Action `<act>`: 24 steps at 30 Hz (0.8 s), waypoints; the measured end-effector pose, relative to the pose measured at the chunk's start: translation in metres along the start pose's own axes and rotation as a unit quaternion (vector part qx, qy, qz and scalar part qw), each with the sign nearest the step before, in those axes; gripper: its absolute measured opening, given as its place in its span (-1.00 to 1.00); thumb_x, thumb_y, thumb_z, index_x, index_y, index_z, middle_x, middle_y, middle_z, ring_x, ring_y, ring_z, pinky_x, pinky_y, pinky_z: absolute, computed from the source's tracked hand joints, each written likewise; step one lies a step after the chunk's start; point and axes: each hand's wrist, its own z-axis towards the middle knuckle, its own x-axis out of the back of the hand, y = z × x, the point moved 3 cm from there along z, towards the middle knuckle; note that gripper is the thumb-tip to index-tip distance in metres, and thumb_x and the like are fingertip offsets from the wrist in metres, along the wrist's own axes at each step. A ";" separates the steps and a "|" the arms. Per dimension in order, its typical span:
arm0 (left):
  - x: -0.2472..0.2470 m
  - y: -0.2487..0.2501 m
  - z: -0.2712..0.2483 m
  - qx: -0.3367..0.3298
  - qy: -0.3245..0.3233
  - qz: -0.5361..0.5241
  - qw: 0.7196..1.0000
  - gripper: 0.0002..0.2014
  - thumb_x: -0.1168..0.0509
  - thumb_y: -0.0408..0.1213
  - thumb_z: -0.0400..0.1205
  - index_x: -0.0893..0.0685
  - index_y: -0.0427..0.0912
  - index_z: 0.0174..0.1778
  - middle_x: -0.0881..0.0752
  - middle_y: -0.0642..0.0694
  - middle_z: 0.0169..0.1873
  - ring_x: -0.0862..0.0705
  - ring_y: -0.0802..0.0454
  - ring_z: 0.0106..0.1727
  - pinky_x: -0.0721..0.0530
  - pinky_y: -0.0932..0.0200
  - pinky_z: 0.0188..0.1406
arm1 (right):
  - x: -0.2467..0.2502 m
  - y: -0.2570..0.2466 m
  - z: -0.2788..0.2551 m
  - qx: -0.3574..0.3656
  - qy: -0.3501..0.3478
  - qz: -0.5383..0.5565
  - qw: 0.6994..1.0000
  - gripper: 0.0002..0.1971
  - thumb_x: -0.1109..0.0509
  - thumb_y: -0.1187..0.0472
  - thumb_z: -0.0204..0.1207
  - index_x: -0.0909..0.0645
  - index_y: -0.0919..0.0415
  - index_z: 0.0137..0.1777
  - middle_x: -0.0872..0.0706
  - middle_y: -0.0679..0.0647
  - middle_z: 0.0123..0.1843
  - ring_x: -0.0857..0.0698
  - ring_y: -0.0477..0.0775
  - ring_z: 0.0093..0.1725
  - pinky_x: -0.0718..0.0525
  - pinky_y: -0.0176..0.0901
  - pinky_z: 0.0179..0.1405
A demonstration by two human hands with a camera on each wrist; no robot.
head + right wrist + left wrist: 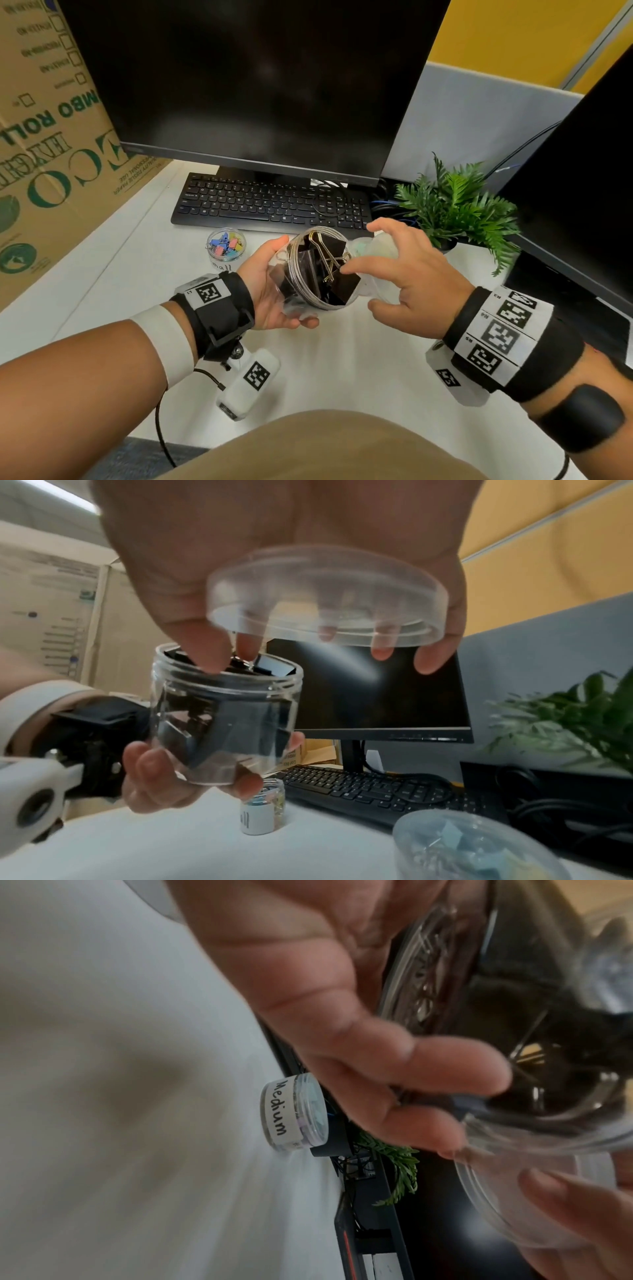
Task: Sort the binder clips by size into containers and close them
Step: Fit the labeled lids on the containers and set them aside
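The left hand [270,291] holds a clear jar [317,270] from the side and below, with fingers and thumb curled around its wall. The jar is lifted above the white desk [113,267] and tilted, its open mouth toward the person. Inside are large black binder clips [329,253] with gold and silver wire handles; 1 clip stands out over the rim.

The right hand [411,274] is just beside the jar's mouth. Its thumb and first finger touch the clips at the rim, while the other fingers press a clear lid [329,596] against the palm.

Beyond the left hand a small open jar [226,245] with coloured small clips stands on the desk. Under the right hand is a jar labelled "Medium" [294,1115], with its lid on. Farther back are a keyboard [270,202], a dark monitor [253,78] and a green plant [455,202].
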 end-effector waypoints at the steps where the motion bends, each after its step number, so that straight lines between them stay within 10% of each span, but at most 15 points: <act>1: -0.002 0.000 0.000 -0.004 0.001 0.009 1.000 -0.29 0.06 0.35 0.53 -0.65 -0.21 0.13 -0.78 -0.33 -0.24 -0.71 -0.29 -0.36 -0.60 0.28 -0.57 | 0.000 0.000 0.000 -0.001 0.002 0.002 1.000 -0.42 -0.28 -0.07 0.22 -0.33 -0.47 0.28 -0.19 0.00 0.52 -0.27 0.22 0.40 -0.49 0.27 0.21; 7: -0.010 0.000 0.002 -0.003 0.004 0.032 0.999 -0.34 0.08 0.27 0.56 -0.62 -0.19 0.17 -0.79 -0.35 -0.17 -0.75 -0.35 -0.29 -0.72 0.18 -0.48 | -0.004 -0.003 0.002 0.024 0.002 -0.001 1.000 -0.46 -0.22 -0.09 0.17 -0.38 -0.39 0.23 -0.32 0.02 0.46 -0.37 0.29 0.36 -0.54 0.30 0.18; 13: -0.014 0.009 0.000 -0.029 0.014 -0.001 0.999 -0.39 0.06 0.20 0.56 -0.64 -0.17 0.21 -0.79 -0.31 -0.13 -0.76 -0.35 -0.25 -0.73 0.16 -0.40 | 0.017 0.003 0.015 -0.004 0.100 0.258 0.961 -0.39 -0.35 -0.19 0.09 -0.34 -0.49 0.22 -0.31 -0.11 0.34 -0.34 -0.36 0.32 -0.26 -0.53 0.29; 18: -0.031 0.011 0.000 -0.031 -0.016 0.016 0.999 -0.35 0.12 0.20 0.56 -0.67 -0.22 0.14 -0.79 -0.29 -0.19 -0.74 -0.36 -0.25 -0.73 0.13 -0.38 | 0.002 -0.017 0.027 0.001 0.071 0.215 0.974 0.00 -0.31 -0.44 0.08 -0.14 -0.21 0.58 -0.28 -0.08 0.46 -0.33 -0.20 0.36 -0.37 -0.42 0.24; 24: -0.034 0.011 -0.008 -0.008 -0.006 0.046 0.999 -0.25 0.06 0.35 0.55 -0.70 -0.30 -0.02 -0.77 -0.31 -0.31 -0.72 -0.29 -0.41 -0.74 0.11 -0.47 | -0.014 -0.022 0.032 0.118 0.045 0.124 0.984 -0.19 -0.10 -0.58 0.26 -0.19 -0.29 0.52 -0.30 0.13 0.42 -0.40 0.17 0.38 -0.51 0.17 0.36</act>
